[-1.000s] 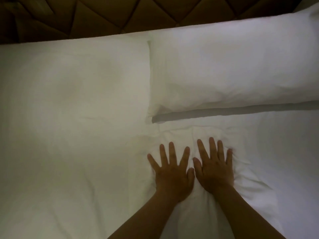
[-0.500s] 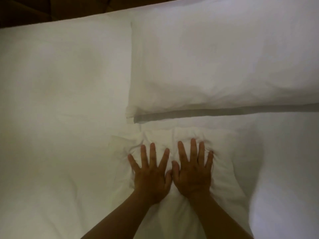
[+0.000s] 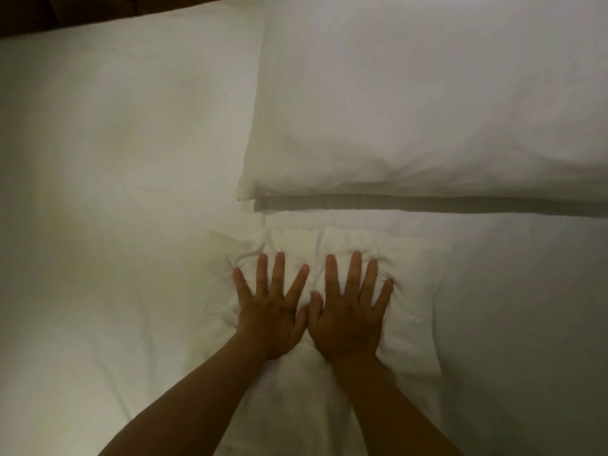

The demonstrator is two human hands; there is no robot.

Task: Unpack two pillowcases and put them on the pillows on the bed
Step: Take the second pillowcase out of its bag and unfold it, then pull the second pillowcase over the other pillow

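Setting: a bed (image 3: 533, 324), dimly lit and seen from above, covered with a white sheet (image 3: 115, 199). A strip of dark brown headboard (image 3: 49, 14) shows at the top left corner.

Item 1: far pillow (image 3: 427, 103), white, lying flat across the upper right of the bed and running off the right edge of the view. Its near long edge casts a grey band of shadow (image 3: 427, 205) on the sheet. Its left corner is slightly folded.

Item 2: near pillow (image 3: 414, 291), white and soft, lying lengthwise toward the viewer just in front of the far pillow, apart from it by the shadow band. Its cover is wrinkled, with creases gathered around the fingertips. Whether a pillowcase is already on it cannot be told.

Item 3: left hand (image 3: 269, 314), palm down on the far end of the near pillow, its fingers (image 3: 279, 271) straight and spread, pressing into the fabric and gripping nothing.

Item 4: right hand (image 3: 348, 317), palm down just beside the left hand, thumbs nearly touching, its fingers (image 3: 354, 271) likewise straight and spread, pressing the pillow flat with nothing held.

Item 5: left arm (image 3: 197, 393) and right arm (image 3: 398, 409), bare, entering from the bottom edge and lying over the near pillow.

The sheet to the left of both pillows is smooth, with a few faint creases.
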